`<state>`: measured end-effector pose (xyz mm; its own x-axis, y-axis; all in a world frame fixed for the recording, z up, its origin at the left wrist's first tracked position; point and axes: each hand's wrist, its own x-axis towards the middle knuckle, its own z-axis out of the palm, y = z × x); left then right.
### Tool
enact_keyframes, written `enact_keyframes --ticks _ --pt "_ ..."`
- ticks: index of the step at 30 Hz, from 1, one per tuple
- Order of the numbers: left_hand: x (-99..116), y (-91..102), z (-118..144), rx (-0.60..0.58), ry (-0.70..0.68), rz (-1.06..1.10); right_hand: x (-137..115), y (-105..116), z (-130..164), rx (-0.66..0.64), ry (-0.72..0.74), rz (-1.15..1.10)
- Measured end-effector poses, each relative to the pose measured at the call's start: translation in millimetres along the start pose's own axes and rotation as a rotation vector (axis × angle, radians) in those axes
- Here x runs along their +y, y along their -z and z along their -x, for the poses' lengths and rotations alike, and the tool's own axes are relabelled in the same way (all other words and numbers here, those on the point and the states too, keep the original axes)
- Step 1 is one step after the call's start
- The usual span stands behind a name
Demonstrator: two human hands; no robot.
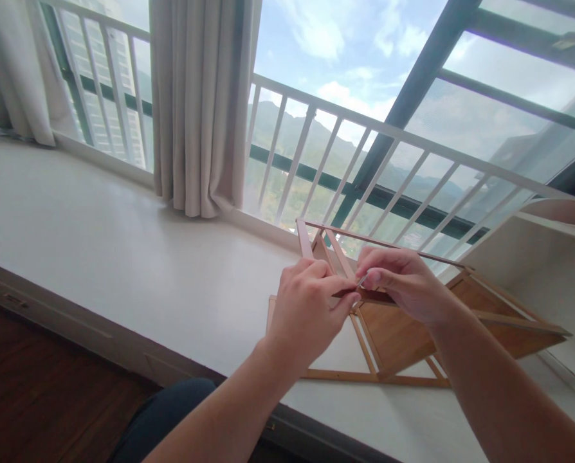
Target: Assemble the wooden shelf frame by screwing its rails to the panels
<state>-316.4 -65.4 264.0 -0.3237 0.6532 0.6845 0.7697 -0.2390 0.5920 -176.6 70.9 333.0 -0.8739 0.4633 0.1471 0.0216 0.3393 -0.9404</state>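
A brown wooden frame with slats and panels (pixel 393 331), like a small shelf or rack, lies on its side on the white window ledge. My left hand (pixel 311 302) is closed on one of its dark wooden bars (pixel 377 296), thumb below and forefinger above. Close against it, my right hand (pixel 403 280) pinches a thin, shiny metal piece (pixel 363 278), which looks like a small screw or pin. Its tip is at the bar near my left fingertips. Whether it sits in a hole cannot be made out.
The white ledge (pixel 123 238) runs along the window. A white railing (pixel 316 103) stands behind the frame, and a beige curtain (pixel 195 103) hangs left of it. At the right is a pale box-like panel (pixel 533 257). Dark wooden floor (pixel 41 386) lies below the ledge.
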Motion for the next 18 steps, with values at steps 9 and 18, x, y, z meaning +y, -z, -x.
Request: enact_keyframes --ticks 9,18 --pt "0.6 -0.1 -1.4 -0.008 0.002 -0.008 -2.4 -1.1 -2.5 -0.046 0.012 -0.019" --pt "0.8 0.0 -1.0 -0.002 -0.025 -0.033 -12.3 -16.3 -6.1 0.004 -0.01 -0.046"
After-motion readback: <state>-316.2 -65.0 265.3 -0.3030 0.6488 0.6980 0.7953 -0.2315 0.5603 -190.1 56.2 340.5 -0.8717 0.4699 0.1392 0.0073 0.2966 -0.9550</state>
